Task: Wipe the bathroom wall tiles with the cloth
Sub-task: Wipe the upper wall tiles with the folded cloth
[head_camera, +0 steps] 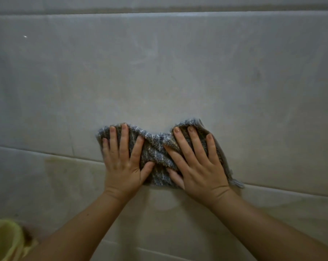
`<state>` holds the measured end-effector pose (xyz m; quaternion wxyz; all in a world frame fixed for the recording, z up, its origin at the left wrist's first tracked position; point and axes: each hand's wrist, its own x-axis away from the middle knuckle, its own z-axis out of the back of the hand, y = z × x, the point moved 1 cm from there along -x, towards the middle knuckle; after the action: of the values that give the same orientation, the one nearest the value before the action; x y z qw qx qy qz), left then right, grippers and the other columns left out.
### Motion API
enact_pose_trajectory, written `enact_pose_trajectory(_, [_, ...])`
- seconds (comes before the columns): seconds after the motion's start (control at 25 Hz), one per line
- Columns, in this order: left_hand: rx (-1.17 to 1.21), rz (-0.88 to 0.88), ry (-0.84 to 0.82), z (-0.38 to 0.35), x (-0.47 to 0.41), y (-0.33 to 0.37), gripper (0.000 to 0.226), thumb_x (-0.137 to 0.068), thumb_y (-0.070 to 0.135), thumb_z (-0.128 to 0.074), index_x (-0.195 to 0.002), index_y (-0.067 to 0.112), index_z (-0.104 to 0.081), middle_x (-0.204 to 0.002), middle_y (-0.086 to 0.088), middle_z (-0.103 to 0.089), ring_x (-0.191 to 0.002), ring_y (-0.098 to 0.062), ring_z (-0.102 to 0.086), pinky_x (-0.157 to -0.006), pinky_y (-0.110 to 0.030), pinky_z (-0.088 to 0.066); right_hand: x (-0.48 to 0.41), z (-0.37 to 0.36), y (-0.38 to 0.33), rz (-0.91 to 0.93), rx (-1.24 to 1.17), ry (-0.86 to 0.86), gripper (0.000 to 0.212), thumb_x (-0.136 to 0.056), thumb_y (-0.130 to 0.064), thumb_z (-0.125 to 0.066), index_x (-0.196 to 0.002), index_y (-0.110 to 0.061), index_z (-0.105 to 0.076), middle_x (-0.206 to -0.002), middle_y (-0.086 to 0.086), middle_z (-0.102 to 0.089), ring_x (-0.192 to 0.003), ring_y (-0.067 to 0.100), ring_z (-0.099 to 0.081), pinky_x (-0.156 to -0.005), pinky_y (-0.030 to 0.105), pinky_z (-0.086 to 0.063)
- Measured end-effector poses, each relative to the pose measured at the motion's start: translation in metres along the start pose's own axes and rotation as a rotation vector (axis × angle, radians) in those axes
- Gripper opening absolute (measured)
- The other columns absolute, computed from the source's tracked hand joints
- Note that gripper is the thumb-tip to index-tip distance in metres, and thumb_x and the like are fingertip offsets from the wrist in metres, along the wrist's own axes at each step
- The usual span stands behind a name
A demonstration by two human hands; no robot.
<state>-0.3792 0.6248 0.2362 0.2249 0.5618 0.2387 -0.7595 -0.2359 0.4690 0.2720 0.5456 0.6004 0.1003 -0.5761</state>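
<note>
A grey and white mottled cloth (156, 147) is spread and bunched against the pale grey wall tiles (159, 72), just above a horizontal grout line. My left hand (122, 159) lies flat on the cloth's left half, fingers spread and pointing up. My right hand (196, 161) presses flat on its right half, fingers spread too. The cloth wrinkles up between the two hands, and its right edge hangs out past my right hand. Faint wipe streaks show on the tile above the cloth.
A grout line (46, 152) runs across below the hands, and the lower tile (74, 185) carries yellowish stains. A ledge or tile edge (159, 12) crosses the top of the view. A yellow-green container (5, 240) sits at the bottom left corner.
</note>
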Motion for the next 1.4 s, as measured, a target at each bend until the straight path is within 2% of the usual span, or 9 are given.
enact_pose_trajectory(0.24, [-0.001, -0.106, 0.003, -0.004, -0.021, 0.087, 0.065, -0.1, 0.061, -0.028, -0.152, 0.022, -0.019, -0.16, -0.018, -0.01, -0.152, -0.036, 0.004, -0.12, -0.058, -0.004, 0.057, 0.017, 0.072, -0.029, 0.036, 0.014, 0.052, -0.092, -0.049, -0.045, -0.139, -0.025, -0.047, -0.157, 0.008, -0.022, -0.146, 0.035, -0.015, -0.119, 0.055, -0.006])
enact_pose_trajectory(0.44, [0.001, -0.215, 0.01, -0.004, -0.044, 0.17, 0.067, -0.099, 0.061, -0.033, -0.154, 0.024, -0.022, -0.159, -0.017, -0.019, -0.152, -0.035, 0.002, -0.121, -0.056, -0.004, 0.111, 0.03, 0.139, -0.067, 0.079, 0.026, 0.054, -0.089, -0.048, -0.047, -0.138, -0.025, -0.045, -0.155, 0.009, -0.025, -0.148, 0.035, -0.013, -0.118, 0.057, -0.009])
enact_pose_trajectory(0.6, [0.003, -0.28, 0.008, -0.006, -0.058, 0.232, 0.069, -0.099, 0.061, -0.035, -0.156, 0.024, -0.022, -0.159, -0.015, -0.02, -0.152, -0.035, 0.002, -0.122, -0.055, -0.002, 0.151, 0.04, 0.189, -0.094, 0.106, 0.033, 0.055, -0.087, -0.047, -0.05, -0.136, -0.023, -0.046, -0.153, 0.012, -0.03, -0.148, 0.035, -0.013, -0.117, 0.058, -0.011])
enact_pose_trajectory(0.72, [0.019, -0.342, -0.007, -0.007, -0.066, 0.268, 0.071, -0.098, 0.062, -0.039, -0.155, 0.024, -0.023, -0.162, -0.014, -0.016, -0.152, -0.036, 0.001, -0.122, -0.055, -0.001, 0.173, 0.048, 0.22, -0.105, 0.121, 0.027, 0.055, -0.086, -0.047, -0.051, -0.134, -0.022, -0.046, -0.154, 0.013, -0.027, -0.147, 0.036, -0.013, -0.117, 0.059, -0.012])
enact_pose_trajectory(0.88, [0.035, -0.427, 0.007, 0.002, -0.105, 0.283, 0.07, -0.098, 0.063, -0.04, -0.156, 0.026, -0.025, -0.163, -0.011, -0.015, -0.152, -0.034, -0.004, -0.122, -0.054, -0.005, 0.155, 0.06, 0.252, -0.148, 0.118, 0.057, 0.055, -0.09, -0.048, -0.046, -0.138, -0.02, -0.042, -0.152, 0.016, -0.028, -0.146, 0.039, -0.015, -0.115, 0.061, -0.013])
enact_pose_trajectory(1.08, [0.029, -0.302, 0.084, 0.017, -0.167, 0.285, 0.066, -0.1, 0.059, -0.035, -0.156, 0.026, -0.025, -0.162, -0.012, -0.016, -0.15, -0.037, -0.013, -0.121, -0.055, -0.008, 0.099, 0.071, 0.272, -0.394, 0.121, 0.11, 0.065, -0.087, -0.042, -0.047, -0.146, -0.019, -0.035, -0.155, 0.017, -0.023, -0.144, 0.042, -0.016, -0.116, 0.061, -0.008])
enact_pose_trajectory(1.24, [0.042, -0.258, 0.061, 0.012, -0.15, 0.292, 0.064, -0.101, 0.057, -0.032, -0.157, 0.027, -0.02, -0.163, -0.013, -0.016, -0.15, -0.037, -0.012, -0.122, -0.054, -0.004, 0.118, 0.064, 0.255, -0.46, 0.114, 0.094, 0.064, -0.088, -0.042, -0.044, -0.147, -0.019, -0.032, -0.155, 0.015, -0.02, -0.144, 0.041, -0.015, -0.118, 0.058, -0.003])
enact_pose_trajectory(1.4, [0.019, -0.333, -0.025, 0.009, -0.119, 0.298, 0.069, -0.098, 0.06, -0.035, -0.156, 0.027, -0.017, -0.163, -0.013, -0.013, -0.151, -0.037, -0.009, -0.122, -0.055, -0.004, 0.155, 0.061, 0.233, -0.405, 0.111, -0.035, 0.063, -0.087, -0.044, -0.047, -0.143, -0.018, -0.035, -0.155, 0.015, -0.02, -0.145, 0.039, -0.01, -0.118, 0.059, -0.001])
